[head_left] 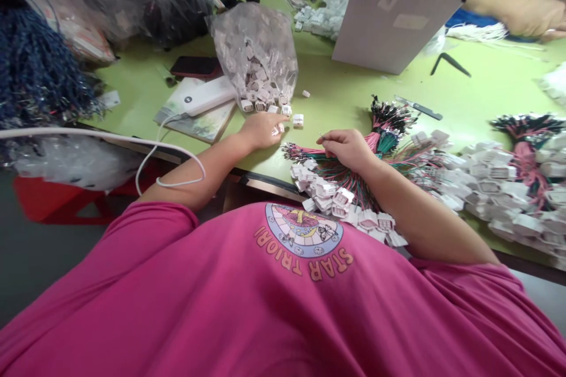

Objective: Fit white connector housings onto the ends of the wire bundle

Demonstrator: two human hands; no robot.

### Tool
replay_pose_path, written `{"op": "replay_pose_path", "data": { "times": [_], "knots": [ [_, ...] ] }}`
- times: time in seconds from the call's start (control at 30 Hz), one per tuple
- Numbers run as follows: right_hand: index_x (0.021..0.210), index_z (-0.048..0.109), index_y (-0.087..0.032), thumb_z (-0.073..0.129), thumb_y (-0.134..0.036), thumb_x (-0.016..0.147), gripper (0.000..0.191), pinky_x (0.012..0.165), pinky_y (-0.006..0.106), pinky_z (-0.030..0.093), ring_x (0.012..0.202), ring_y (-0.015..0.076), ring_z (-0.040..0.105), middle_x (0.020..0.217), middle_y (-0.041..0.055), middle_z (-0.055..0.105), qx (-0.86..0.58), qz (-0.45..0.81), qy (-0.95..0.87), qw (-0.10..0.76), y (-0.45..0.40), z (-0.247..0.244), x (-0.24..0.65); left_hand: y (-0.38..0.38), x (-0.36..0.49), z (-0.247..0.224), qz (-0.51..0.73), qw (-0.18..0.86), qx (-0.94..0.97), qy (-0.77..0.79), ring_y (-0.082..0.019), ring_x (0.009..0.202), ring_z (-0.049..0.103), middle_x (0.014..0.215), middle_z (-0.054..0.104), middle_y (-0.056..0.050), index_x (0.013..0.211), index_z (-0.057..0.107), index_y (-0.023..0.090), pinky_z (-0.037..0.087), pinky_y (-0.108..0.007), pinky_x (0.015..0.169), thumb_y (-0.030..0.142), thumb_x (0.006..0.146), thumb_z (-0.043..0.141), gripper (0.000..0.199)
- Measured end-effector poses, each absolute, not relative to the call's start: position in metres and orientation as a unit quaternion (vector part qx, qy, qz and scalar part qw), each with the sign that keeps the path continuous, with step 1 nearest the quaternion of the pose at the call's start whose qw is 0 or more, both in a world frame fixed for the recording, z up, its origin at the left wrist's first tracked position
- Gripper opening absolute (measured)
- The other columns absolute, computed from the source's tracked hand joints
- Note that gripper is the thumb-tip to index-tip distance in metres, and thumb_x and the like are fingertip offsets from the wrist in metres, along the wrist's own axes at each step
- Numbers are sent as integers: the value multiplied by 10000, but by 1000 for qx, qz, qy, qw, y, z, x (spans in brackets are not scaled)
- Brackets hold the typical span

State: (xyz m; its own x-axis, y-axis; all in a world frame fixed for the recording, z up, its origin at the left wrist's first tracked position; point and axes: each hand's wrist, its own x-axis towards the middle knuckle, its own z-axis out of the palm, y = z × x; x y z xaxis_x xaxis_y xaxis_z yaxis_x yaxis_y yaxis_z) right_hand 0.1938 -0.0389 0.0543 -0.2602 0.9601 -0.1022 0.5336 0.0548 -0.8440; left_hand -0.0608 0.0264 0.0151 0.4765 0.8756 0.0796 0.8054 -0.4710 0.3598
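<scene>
My left hand (260,131) is curled at the mouth of a clear plastic bag (265,26) of white connector housings, closed around a white connector housing (277,129). Its index finger reaches toward the loose pieces there. One more white housing (298,121) sits alone just right of the fingertips. My right hand (347,148) is in a pinch over a bundle of pink, green and black wires (305,152); a small metal wire end (321,136) pokes out at its fingertips. White housings (325,191) on the bundle hang over the table edge toward my shirt.
A white power bank (210,96) with a cable lies on a booklet (177,121), near a phone (194,66). Behind stands a grey box (375,17). A cutter knife (420,108) and another wire bundle (526,171) lie right. A co-worker's hand (526,12) is at far right.
</scene>
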Motion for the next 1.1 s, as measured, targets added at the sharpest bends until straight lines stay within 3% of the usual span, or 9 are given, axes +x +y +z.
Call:
{"op": "replay_pose_path", "data": {
  "times": [0.07,0.2,0.3,0.53,0.67,0.77,0.83,0.93,1.1],
  "knots": [
    [830,736,-119,533,-261,747,261,587,255,411,546,109,503,568,5,608,-552,416,-675,260,-38,53,194,25,-58,21,187,238,787,537,-210,845,617,924,670,-71,1095,631,198,470,-341,773,301,696,646,412],
    [908,723,-122,523,-286,780,288,554,246,388,511,94,471,561,-8,590,-539,442,-670,256,-37,50,193,22,-39,41,267,580,599,483,-122,654,587,817,634,-28,986,597,178,471,-268,608,283,672,647,335],
    [866,696,-123,534,-278,776,242,548,241,376,500,86,459,548,-17,568,-530,458,-662,267,-37,48,192,19,-12,48,278,711,470,442,-96,590,572,776,627,-14,983,610,158,461,-238,550,265,671,631,330],
    [698,640,-143,563,-297,756,182,585,243,383,561,90,487,604,-13,574,-502,470,-664,294,-36,50,194,15,14,37,208,747,516,364,-114,639,601,833,679,-52,1043,666,124,462,-227,553,287,672,668,406],
    [713,656,-152,590,-294,736,158,595,244,411,572,99,514,613,-9,600,-501,503,-639,299,-34,47,193,18,2,27,221,660,630,344,-177,892,645,1103,683,-76,1188,639,143,500,-290,792,248,620,694,580],
    [737,671,-157,615,-295,722,149,598,246,432,580,105,536,642,3,636,-490,534,-625,290,-34,45,192,15,3,19,263,561,702,351,-260,1106,593,1204,651,-101,1198,635,109,429,-349,979,312,613,731,627],
    [755,668,-158,617,-300,723,154,586,248,437,572,108,547,653,10,648,-486,549,-617,286,-34,45,191,13,7,14,284,544,707,351,-254,1081,602,1158,666,-103,1233,603,103,425,-356,974,342,646,713,643],
    [803,671,-158,607,-301,730,174,531,239,394,504,95,503,583,-14,610,-499,531,-634,260,-37,51,191,10,8,11,330,559,677,347,-172,891,624,1010,680,-68,1257,541,132,464,-303,845,292,663,675,629],
    [670,655,-142,601,-317,724,192,516,248,310,476,77,391,483,-40,493,-544,444,-663,259,-38,60,193,13,0,14,337,590,647,346,-101,741,559,845,630,-9,947,594,144,446,-238,725,240,627,658,341]
  ]
}}
